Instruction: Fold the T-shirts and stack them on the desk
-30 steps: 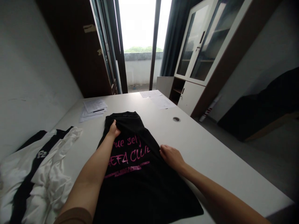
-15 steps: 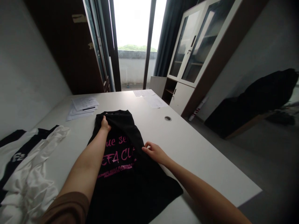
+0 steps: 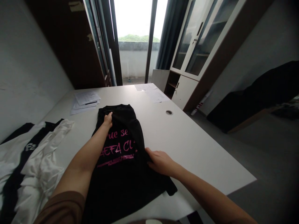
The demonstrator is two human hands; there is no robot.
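On the surface [image 3: 198, 149], toward the near edge, black shirt [image 3: 126, 186] lies spread, right side lapped over the print [image 3: 118, 147], left seemingly not. Left grip [image 3: 108, 119] pinches its far end, right grip [image 3: 161, 161] the lapped side.

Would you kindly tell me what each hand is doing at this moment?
Left hand: on the shirt near its far end; whether it grips cannot be told.
Right hand: closed, holding the shirt's right edge.
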